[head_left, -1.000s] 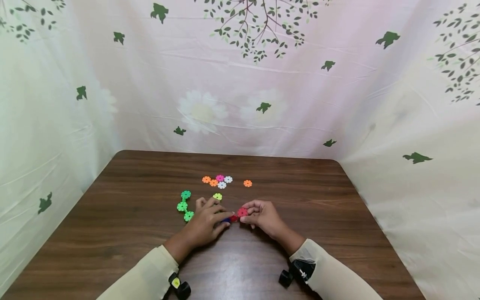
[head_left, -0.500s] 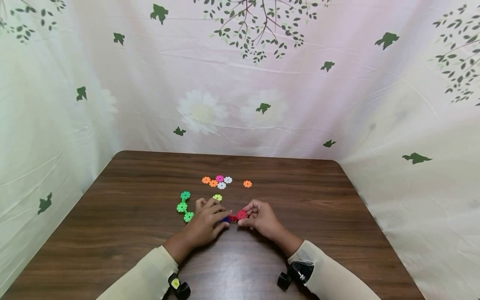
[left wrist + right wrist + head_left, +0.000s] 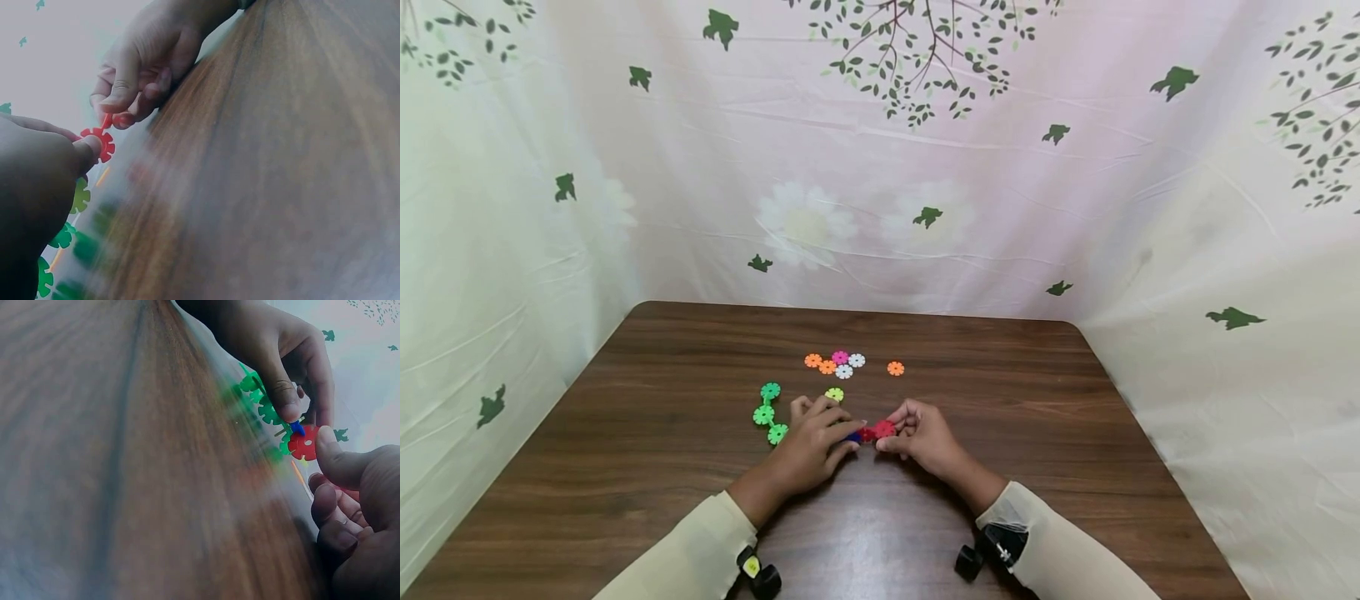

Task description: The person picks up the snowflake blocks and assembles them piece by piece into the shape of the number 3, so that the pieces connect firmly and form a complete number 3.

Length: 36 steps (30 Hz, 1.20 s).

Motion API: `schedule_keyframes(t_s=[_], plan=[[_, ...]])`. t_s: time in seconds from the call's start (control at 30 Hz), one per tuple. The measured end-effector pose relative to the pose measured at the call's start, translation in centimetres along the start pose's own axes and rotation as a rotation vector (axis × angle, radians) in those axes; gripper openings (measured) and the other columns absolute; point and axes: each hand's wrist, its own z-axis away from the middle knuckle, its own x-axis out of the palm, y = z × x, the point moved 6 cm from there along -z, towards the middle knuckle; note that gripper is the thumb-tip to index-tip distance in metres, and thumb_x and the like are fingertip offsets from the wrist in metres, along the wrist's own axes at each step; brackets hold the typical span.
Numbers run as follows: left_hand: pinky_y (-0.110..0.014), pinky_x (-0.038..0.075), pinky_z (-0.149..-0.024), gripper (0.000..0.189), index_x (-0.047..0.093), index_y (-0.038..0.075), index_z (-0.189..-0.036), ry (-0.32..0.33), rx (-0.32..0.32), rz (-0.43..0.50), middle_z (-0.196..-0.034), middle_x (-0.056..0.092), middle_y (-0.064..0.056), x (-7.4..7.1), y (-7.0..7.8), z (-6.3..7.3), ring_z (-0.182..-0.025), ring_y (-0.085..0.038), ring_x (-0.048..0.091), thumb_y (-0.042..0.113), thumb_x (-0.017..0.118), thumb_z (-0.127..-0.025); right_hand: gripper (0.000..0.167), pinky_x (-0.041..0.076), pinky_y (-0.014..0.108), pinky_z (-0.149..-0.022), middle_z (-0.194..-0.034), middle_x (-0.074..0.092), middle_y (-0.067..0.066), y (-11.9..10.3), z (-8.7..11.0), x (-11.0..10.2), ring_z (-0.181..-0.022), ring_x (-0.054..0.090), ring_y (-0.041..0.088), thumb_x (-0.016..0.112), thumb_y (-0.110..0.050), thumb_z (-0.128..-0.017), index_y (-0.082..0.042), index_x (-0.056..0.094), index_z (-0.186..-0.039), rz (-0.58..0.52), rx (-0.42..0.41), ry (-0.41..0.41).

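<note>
In the head view my left hand (image 3: pixel 814 440) pinches a blue notched flower disc (image 3: pixel 853 437) of a short linked chain. Its fingers cover part of that disc. A darker red disc (image 3: pixel 867 435) sits between my two hands, joined to the blue one. On the right, my right hand (image 3: pixel 931 438) grips a red flower disc (image 3: pixel 885 428) between thumb and fingers, at the chain's right end. The right wrist view has the blue disc (image 3: pixel 297 429) under the left thumb, with the red disc (image 3: pixel 304 444) beside it. Both hands are close together, low over the table.
Linked green discs (image 3: pixel 763 415) lie left of the left hand. A yellow-green disc (image 3: pixel 835 394) lies just beyond its fingers. Farther back are orange discs (image 3: pixel 827 367), white discs (image 3: pixel 844 372), a pink disc (image 3: pixel 840 357) and a lone orange disc (image 3: pixel 896 368) on the brown table (image 3: pixel 1000 375).
The right hand has shifted slightly and tilted its red disc, which now sits against the darker red one. My left hand has stayed nearly still.
</note>
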Motion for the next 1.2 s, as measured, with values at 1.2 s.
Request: schedule_keyframes(t_s=[1.2], plan=[[-0.054,0.036,-0.096,0.026,0.083,0.014,-0.116,0.029,0.032,0.060,-0.109,0.078,-0.002,-0.13,0.32,-0.08,-0.111,-0.023,0.062,0.024,0.088,-0.092,0.025,0.049,0.022,-0.047,-0.084,0.079,0.014,0.23,0.29,0.47,-0.050,0.056,0.009,0.089,0.002,-0.087,0.009,0.068,-0.099,0.049,0.021,0.000]])
